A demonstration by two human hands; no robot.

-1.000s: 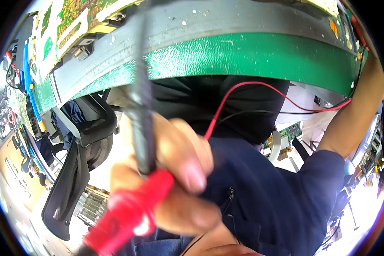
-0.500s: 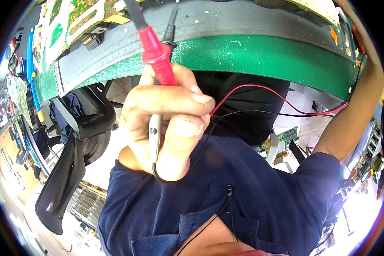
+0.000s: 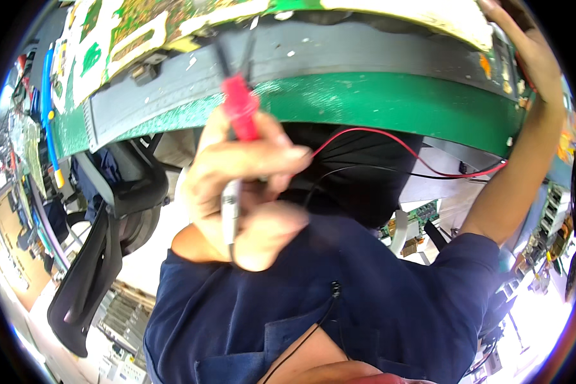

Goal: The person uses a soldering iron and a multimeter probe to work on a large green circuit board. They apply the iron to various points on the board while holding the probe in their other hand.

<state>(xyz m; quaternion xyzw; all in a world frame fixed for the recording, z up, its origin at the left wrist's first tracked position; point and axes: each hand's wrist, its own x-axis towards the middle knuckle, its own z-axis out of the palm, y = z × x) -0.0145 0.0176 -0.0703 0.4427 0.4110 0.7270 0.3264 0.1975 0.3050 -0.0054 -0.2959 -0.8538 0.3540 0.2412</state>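
Note:
My left hand (image 3: 249,185) is raised in front of my chest, shut on a red test probe (image 3: 240,112) that points up at the workbench's green edge (image 3: 377,102). A thin black probe (image 3: 221,57) rises beside the red one, and a slim silver tool (image 3: 229,208) hangs down from the same grip. A red wire (image 3: 390,137) and a black wire (image 3: 365,169) run from the hand off to the right. My right hand (image 3: 525,45) reaches up to the bench's far right corner; its fingers are partly cut off by the rim.
Green circuit boards (image 3: 134,25) lie on the bench top at the upper left. A black office chair (image 3: 109,243) stands at the left by my blue shirt (image 3: 339,301). More boards and parts (image 3: 416,217) sit low at the right.
My left hand has turned the red probe from pointing down to pointing up and lifted it away from the camera toward the bench edge. The right arm has stayed put.

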